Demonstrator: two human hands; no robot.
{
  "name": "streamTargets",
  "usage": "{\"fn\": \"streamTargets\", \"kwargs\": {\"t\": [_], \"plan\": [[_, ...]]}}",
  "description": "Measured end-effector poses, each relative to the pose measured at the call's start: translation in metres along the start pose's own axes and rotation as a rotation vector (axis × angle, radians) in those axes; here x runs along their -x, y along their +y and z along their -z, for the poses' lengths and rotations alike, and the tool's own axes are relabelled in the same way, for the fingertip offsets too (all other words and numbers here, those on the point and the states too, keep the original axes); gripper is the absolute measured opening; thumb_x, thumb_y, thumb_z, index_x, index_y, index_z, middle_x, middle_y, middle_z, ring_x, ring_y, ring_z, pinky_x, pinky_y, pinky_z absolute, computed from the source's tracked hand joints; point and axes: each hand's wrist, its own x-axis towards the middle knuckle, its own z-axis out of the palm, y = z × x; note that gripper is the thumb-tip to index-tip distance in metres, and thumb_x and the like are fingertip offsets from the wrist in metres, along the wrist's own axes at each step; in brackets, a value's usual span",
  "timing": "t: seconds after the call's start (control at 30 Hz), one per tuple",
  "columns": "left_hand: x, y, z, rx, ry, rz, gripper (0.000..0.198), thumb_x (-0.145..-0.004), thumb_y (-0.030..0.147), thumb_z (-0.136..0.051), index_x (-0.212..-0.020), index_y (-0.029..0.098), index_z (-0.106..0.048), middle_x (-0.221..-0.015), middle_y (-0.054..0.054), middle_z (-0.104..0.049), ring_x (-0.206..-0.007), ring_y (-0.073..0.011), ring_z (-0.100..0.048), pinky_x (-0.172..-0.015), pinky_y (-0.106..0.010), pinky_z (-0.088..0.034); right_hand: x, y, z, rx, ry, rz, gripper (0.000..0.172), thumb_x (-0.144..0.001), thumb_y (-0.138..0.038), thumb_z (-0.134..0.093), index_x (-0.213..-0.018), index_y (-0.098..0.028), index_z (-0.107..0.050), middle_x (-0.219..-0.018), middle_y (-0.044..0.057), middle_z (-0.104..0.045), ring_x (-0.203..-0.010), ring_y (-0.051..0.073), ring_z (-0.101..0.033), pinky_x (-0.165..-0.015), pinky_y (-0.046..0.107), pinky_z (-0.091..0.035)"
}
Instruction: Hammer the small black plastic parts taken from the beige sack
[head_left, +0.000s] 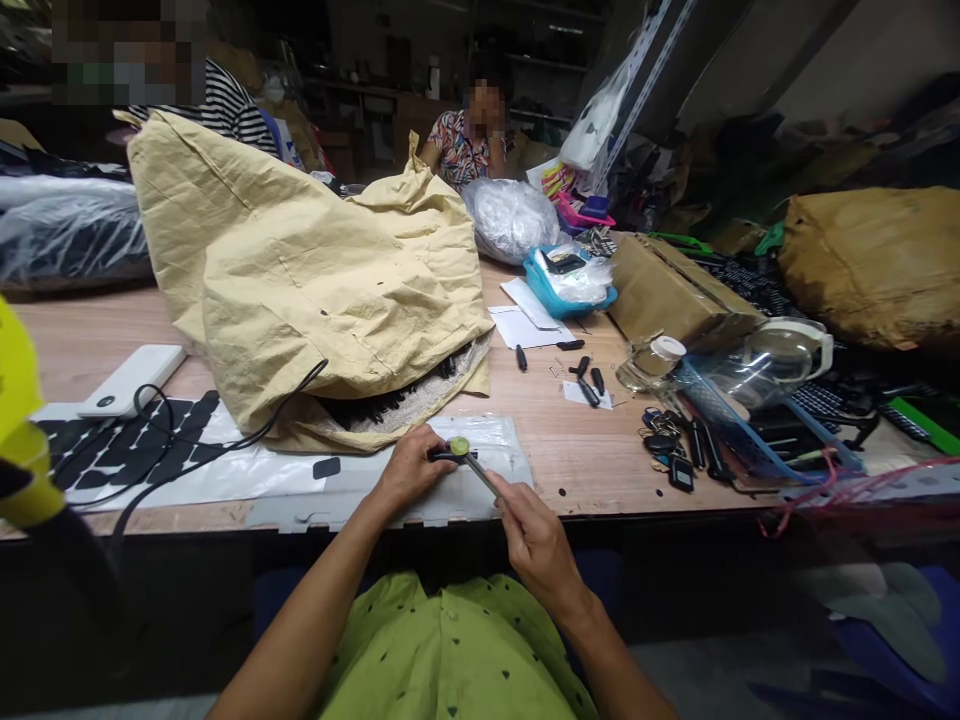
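A small black part [444, 455] is pinched in the fingers of my left hand [411, 468], just above the table's front edge. My right hand [534, 530] is closed round the thin handle of a tool [482, 474]. The tool's round yellow-green head [459, 445] touches or overlaps the black part; the exact contact is too small to tell. Under both hands lies a whitish plastic sheet [502, 440]. To the left, a white sheet carries dark rounded pads [172, 430], and one loose dark pad [326, 468] sits near my left hand.
A big beige cloth bag [322, 290] with black items at its mouth stands behind my hands. Black cables [217, 448] cross the left side near a white power bank [133, 380]. Rightward are a blue basket [570, 275], cardboard box [675, 290] and clear jug [787, 355]. Two people sit opposite.
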Motion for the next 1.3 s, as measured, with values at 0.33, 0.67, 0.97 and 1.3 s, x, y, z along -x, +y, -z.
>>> {"fn": "streamTargets", "kwargs": {"t": [0.33,0.67,0.97,1.3], "plan": [[0.001,0.002,-0.002,-0.01,0.033,0.006,0.006,-0.071,0.017,-0.075,-0.075,0.02,-0.072,-0.079,-0.002,-0.066,-0.085,-0.0208,-0.059,-0.08,-0.033,-0.047,0.005,0.006,0.003,0.087,-0.004,-0.075,0.048,-0.098,-0.017,-0.039,-0.141,-0.027,-0.056,-0.099,0.005,-0.071,-0.089,0.015,-0.068,-0.082,0.024,-0.056],[0.004,0.001,-0.005,-0.104,0.045,-0.038,0.012,-0.073,0.021,-0.077,-0.081,0.019,-0.069,-0.082,-0.003,-0.063,-0.086,-0.0216,-0.057,-0.078,-0.033,-0.047,-0.011,0.034,0.019,0.295,0.136,-0.148,0.043,-0.098,-0.021,-0.04,-0.135,-0.028,-0.061,-0.107,0.005,-0.07,-0.097,0.017,-0.065,-0.078,0.024,-0.052],[0.004,-0.001,-0.005,-0.207,-0.015,-0.168,0.013,-0.09,0.029,-0.061,-0.096,0.022,-0.071,-0.095,-0.006,-0.06,-0.094,-0.0226,-0.056,-0.087,-0.036,-0.046,-0.042,0.096,0.018,0.778,0.251,-0.215,0.04,-0.09,-0.013,-0.045,-0.117,-0.025,-0.071,-0.082,0.006,-0.06,-0.075,0.02,-0.047,-0.065,0.031,-0.034],[0.079,0.023,-0.041,-0.027,-0.35,-0.49,0.034,-0.101,0.034,-0.032,-0.111,0.02,-0.061,-0.087,-0.009,-0.066,-0.079,-0.0212,-0.06,-0.075,-0.032,-0.046,-0.04,0.092,0.014,0.79,0.25,-0.222,0.041,-0.088,-0.013,-0.047,-0.121,-0.025,-0.068,-0.09,0.007,-0.059,-0.082,0.02,-0.046,-0.069,0.033,-0.035]]}}
